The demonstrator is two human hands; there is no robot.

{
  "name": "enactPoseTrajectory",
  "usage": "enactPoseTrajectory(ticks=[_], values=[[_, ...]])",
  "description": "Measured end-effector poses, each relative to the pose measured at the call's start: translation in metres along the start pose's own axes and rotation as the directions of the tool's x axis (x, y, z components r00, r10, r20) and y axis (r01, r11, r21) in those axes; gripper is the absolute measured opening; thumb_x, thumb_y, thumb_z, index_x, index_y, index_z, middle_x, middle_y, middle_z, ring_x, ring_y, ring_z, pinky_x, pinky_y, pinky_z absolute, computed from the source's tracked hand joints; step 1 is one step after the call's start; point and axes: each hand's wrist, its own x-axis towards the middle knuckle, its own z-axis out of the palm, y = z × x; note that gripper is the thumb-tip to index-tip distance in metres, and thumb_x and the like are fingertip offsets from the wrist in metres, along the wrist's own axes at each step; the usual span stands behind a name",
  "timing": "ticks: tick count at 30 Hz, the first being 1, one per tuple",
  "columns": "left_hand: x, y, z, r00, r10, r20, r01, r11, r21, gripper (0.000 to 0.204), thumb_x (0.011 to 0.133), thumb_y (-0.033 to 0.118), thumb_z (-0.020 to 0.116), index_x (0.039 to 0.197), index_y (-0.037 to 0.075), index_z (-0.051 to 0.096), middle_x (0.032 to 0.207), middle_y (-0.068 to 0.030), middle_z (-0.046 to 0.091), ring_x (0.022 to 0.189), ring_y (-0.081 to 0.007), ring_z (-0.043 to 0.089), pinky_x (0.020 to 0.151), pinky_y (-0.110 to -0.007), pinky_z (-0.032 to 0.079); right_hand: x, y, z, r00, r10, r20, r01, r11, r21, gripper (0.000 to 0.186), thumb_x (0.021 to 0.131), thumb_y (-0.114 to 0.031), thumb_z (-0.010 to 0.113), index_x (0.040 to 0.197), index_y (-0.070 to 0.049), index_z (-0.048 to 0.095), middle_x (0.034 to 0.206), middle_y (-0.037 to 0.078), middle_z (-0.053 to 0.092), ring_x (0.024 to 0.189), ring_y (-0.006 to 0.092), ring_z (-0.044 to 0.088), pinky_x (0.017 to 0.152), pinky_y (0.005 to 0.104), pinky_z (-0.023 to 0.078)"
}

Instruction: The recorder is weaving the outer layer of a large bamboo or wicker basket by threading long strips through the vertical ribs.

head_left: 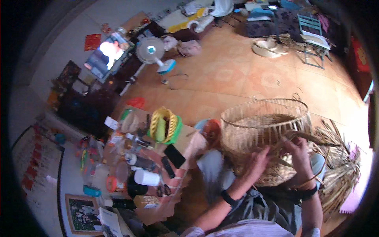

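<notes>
A large round woven basket (241,132), pale straw in colour with thin upright stakes, rests against my knees. At its near wall is my left hand (256,162), its fingers pressed together against the weave. To its right, my right hand (297,153) is closed around a brown dried-leaf strip (316,138), which sticks out to the right. Another thin strip (319,172) loops beside my right wrist. Between the hands a pale greenish strip (281,161) lies across the basket's near side. The fingertips are slightly blurred, and the basket partly hides them.
Bundled dried stalks (341,177) lie right of my knees. To the left, a cluttered table (189,150) holds a yellow basket (173,118), bottles, a white cup (147,177) and a black phone (174,155). Farther off stand a fan (150,50) and a folding chair (314,37).
</notes>
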Motion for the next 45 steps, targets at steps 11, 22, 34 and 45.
enactPoseTrajectory(ticks=[11, 22, 34, 45], values=[[-0.010, 0.037, 0.026, 0.999, 0.014, 0.038, -0.036, 0.711, 0.702, 0.084, 0.094, 0.059, 0.065, 0.154, 0.003, 0.050, 0.128, -0.0137, 0.069, 0.121, -0.0293, 0.063, 0.115, -0.055, 0.036, 0.026, -0.025, 0.016, 0.909, -0.290, 0.299, 0.411, 0.746, -0.524, 0.007, 0.098, -0.002, 0.069, 0.104, 0.001, 0.067, 0.094, 0.007, 0.067, 0.083, 0.0179, 0.070, 0.072, 0.0326, 0.057], [-0.030, -0.036, 0.092, 0.988, 0.144, 0.054, -0.146, 0.769, 0.623, 0.061, 0.106, 0.041, 0.054, 0.154, 0.004, 0.048, 0.156, -0.0214, 0.052, 0.146, -0.0398, 0.046, 0.119, -0.072, 0.026, 0.019, -0.014, 0.032, 0.782, -0.356, 0.512, 0.525, -0.066, -0.848, 0.009, 0.084, -0.009, 0.068, 0.090, -0.003, 0.067, 0.092, 0.019, 0.066, 0.073, 0.0398, 0.069, 0.061, 0.0480, 0.052], [-0.022, -0.022, 0.053, 0.950, 0.216, -0.228, -0.195, 0.975, 0.111, 0.038, 0.106, 0.023, 0.053, 0.135, 0.002, 0.063, 0.116, -0.0245, 0.070, 0.112, -0.0453, 0.066, 0.096, -0.051, 0.053, -0.005, -0.015, 0.060, 0.862, -0.449, 0.235, 0.373, 0.249, -0.894, 0.029, 0.089, 0.000, 0.067, 0.117, -0.005, 0.060, 0.093, 0.020, 0.064, 0.079, 0.0452, 0.068, 0.063, 0.0527, 0.054], [-0.001, 0.014, 0.019, 0.995, 0.088, -0.042, -0.076, 0.972, 0.220, 0.011, 0.102, 0.018, 0.061, 0.101, 0.007, 0.060, 0.092, -0.0165, 0.068, 0.090, -0.0388, 0.067, 0.087, -0.051, 0.047, -0.012, 0.060, -0.007, 0.906, -0.361, -0.220, 0.289, 0.909, -0.300, 0.029, 0.087, 0.000, 0.084, 0.106, -0.002, 0.061, 0.090, 0.002, 0.067, 0.082, 0.0099, 0.063, 0.069, 0.0271, 0.052]])
